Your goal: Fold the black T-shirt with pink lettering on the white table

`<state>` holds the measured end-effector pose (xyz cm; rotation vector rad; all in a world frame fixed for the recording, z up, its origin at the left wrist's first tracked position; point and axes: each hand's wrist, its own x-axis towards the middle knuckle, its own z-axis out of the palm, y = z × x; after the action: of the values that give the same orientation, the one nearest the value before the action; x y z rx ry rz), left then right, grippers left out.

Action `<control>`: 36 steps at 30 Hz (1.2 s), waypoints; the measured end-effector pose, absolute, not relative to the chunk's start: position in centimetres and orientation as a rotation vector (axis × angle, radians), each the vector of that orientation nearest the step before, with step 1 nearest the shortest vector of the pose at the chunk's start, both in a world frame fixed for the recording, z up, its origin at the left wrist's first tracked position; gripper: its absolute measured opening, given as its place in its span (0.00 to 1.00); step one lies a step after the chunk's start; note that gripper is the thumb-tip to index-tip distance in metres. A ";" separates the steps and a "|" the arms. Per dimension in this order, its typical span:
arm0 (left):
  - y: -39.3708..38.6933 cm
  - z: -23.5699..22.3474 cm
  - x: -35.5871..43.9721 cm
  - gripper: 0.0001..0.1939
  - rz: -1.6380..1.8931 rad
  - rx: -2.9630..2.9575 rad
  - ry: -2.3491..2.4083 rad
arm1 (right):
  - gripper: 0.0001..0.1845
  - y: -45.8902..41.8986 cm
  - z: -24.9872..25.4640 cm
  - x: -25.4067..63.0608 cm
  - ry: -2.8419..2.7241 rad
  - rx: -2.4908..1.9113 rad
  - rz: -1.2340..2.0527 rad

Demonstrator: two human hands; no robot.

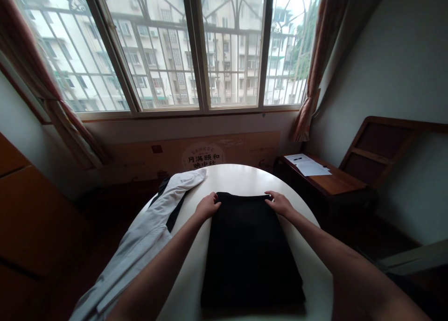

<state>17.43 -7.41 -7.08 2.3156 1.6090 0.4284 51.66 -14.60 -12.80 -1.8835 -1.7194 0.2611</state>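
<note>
A black folded garment [250, 251] lies flat on the round white table [241, 174], its narrower end away from me. What kind of garment it is cannot be made out. At its far left corner, my left hand [207, 206] pinches the cloth between thumb and fingers. My right hand [280, 203] has the far right corner in the same way, thumb on top near the edge. To the left, a pale grey garment [149, 232] is draped over the table's side, with dark cloth [177, 212] showing beneath it. My left forearm covers part of the grey garment.
Behind the table, a printed cardboard panel [245, 148] stands under the barred window [168, 55]. A wooden chair [350, 185] on the right bears papers [310, 166] and a pen. An orange-brown cabinet [31, 209] stands at the left.
</note>
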 end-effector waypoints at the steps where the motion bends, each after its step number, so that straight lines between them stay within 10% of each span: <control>1: -7.1 -7.5 17.7 0.07 0.415 2.303 1.619 | 0.22 -14.5 -12.8 51.6 -1.714 -1.872 0.269; 18: -7.6 -6.9 19.2 0.06 0.632 2.395 1.683 | 0.22 -14.8 -11.9 50.8 -1.657 -1.861 0.165; 23: -14.4 -7.7 19.3 0.09 0.596 2.738 1.073 | 0.24 -19.1 -9.6 47.5 -1.864 -1.563 0.100; 29: -21.3 -12.1 17.3 0.32 0.233 2.807 0.894 | 0.33 -26.7 -10.7 42.2 -2.301 -1.525 0.484; 36: -21.7 -11.6 15.8 0.36 0.025 2.766 1.006 | 0.33 -28.5 -11.2 42.0 -2.392 -1.639 0.388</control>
<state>15.83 -21.70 -11.56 2.7657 1.0061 0.0252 41.95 -28.51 -11.17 -1.6388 -2.3917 0.3883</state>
